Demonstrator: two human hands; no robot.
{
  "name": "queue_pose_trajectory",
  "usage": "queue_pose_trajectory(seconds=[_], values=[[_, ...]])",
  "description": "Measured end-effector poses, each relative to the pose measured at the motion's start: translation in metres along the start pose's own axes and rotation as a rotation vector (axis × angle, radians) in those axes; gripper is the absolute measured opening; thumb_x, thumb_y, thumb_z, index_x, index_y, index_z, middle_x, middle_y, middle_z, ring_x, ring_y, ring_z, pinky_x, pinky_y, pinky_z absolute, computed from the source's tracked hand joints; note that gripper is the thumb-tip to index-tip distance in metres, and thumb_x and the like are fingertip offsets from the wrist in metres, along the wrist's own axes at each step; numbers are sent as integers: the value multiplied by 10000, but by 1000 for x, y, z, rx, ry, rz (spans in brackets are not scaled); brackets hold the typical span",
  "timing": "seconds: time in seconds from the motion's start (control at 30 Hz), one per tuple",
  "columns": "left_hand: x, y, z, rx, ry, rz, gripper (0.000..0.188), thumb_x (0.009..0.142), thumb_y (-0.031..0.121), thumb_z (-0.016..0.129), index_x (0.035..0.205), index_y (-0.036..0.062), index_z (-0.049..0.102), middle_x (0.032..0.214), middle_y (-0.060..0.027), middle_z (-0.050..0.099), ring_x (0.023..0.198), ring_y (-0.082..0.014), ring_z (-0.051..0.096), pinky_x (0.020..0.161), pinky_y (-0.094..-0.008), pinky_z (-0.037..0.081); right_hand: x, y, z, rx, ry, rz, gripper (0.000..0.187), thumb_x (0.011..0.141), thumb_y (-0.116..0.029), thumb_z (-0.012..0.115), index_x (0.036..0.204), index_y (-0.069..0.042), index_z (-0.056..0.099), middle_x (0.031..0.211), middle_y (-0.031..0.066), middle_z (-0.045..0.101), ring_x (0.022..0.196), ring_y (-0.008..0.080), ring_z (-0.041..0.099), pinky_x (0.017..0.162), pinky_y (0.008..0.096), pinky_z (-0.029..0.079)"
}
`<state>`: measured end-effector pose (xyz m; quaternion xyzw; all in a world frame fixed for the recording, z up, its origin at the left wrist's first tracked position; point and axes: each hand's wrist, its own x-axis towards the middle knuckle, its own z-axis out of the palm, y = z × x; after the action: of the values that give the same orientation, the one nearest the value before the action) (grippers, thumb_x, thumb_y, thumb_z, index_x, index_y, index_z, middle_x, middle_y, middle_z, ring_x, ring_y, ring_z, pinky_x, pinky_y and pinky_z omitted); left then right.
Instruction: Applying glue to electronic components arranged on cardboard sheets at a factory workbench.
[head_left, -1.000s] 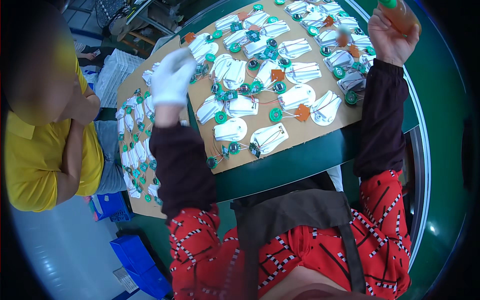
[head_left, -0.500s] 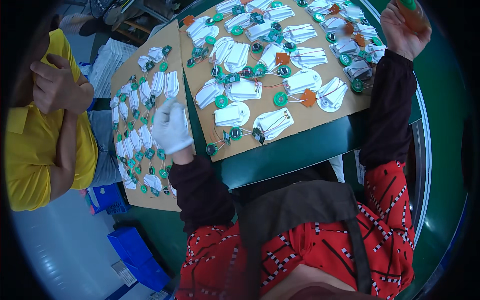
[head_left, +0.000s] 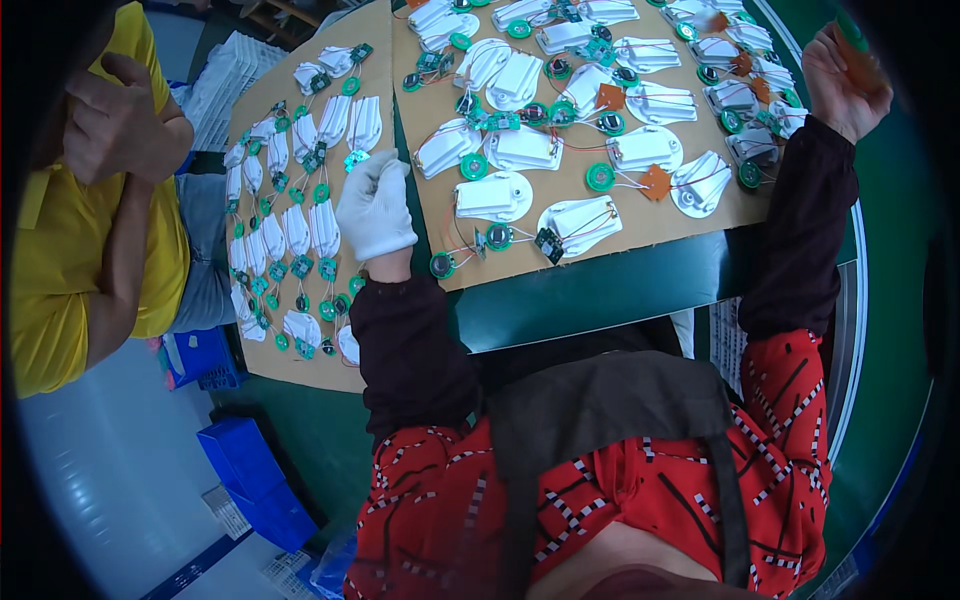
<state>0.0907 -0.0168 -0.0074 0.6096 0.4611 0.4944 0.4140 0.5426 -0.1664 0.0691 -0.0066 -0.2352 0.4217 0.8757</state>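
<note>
Circuit board (head_left: 356,158), small and bright green: we find it on the left cardboard sheet (head_left: 381,72), right at the curled fingertips of the person's left hand (head_left: 378,208), just below a white housing (head_left: 365,124) near the sheet's inner edge. That hand wears a white glove, back toward us, fingers bent in and close together. The knuckles hide the tips, so we cannot tell whether they pinch the board or merely rest by it.

The bare right hand (head_left: 842,92) is raised beyond the far right corner of the right cardboard sheet (head_left: 662,226), fingers and thumb closed around a brownish bottle (head_left: 866,66) with a green cap (head_left: 851,32). The dark rim of the view dims it; we take it for a bottle by its shape.

On both sheets we note rows of white housings, wired to green boards and round green discs (head_left: 600,177). Orange squares (head_left: 655,183) lie among those on the right sheet. Dark green table (head_left: 590,302) shows along the near edge.

To our left, a co-worker (head_left: 90,275) in yellow stands with one hand raised near the chest. Blue bins (head_left: 235,460) sit below, near the table's left side.
</note>
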Motion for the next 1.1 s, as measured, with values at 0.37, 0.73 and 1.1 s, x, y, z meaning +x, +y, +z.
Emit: queue_pose_trajectory(seconds=[0.37,0.73,1.1], values=[[5,-14,2,-7,1,-63,151,772,3,569,912,-49,588,782,-70,612,712,-104,568,675,-203,440,-3,14,2,-210,-22,-205,489,773,-410,549,1080,-34,486,858,94,508,572,130,414,509,221,364],[3,-11,3,-15,36,-62,147,769,5,570,907,-45,584,756,-62,611,668,-90,559,627,-191,431,-6,14,4,-196,-6,-231,469,767,-400,571,1056,-39,492,845,80,505,586,133,410,514,232,367],[3,-6,5,-18,37,-61,142,778,11,565,903,-54,583,758,-67,608,693,-100,564,655,-199,433,-10,24,15,-207,44,-272,460,758,-376,599,1062,-50,490,852,77,508,590,136,412,513,230,368]])
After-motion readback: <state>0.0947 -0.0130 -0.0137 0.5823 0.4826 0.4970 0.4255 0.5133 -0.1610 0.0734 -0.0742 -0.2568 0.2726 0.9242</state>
